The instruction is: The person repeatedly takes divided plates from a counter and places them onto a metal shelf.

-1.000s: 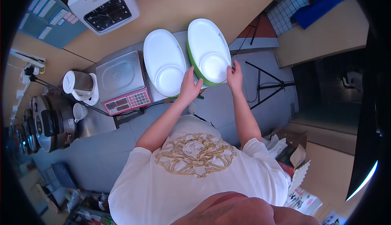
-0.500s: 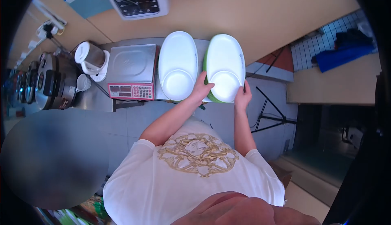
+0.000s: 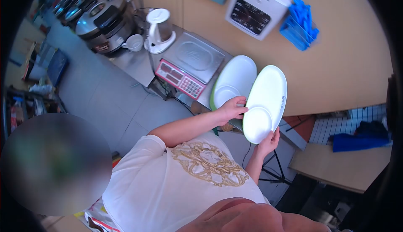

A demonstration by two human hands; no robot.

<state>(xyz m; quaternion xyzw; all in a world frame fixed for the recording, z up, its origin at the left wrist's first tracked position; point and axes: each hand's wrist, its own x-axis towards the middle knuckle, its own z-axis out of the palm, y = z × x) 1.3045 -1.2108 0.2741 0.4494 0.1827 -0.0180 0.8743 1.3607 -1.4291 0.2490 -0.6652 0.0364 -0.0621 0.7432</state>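
A white oval plate with a round compartment at its lower end is tilted in front of me. My right hand grips its lower right rim, with the thumb on top. My left hand is at its left rim, thumb and fingers closed around the edge; part of that contact is hidden. Just left of it, a second white oval plate with a green outer edge lies on the counter, partly covered by the held plate and my left hand.
A pink-framed digital scale stands left of the plates. Beyond it are a glass kettle, a white cup and a large cooker. A clock machine and a basket of blue gloves hang on the wall. A black tripod stands at right.
My view has turned, so the counter now runs diagonally. The plate in my hands has moved closer and tilted, overlapping the other plate, which it stood apart from before.
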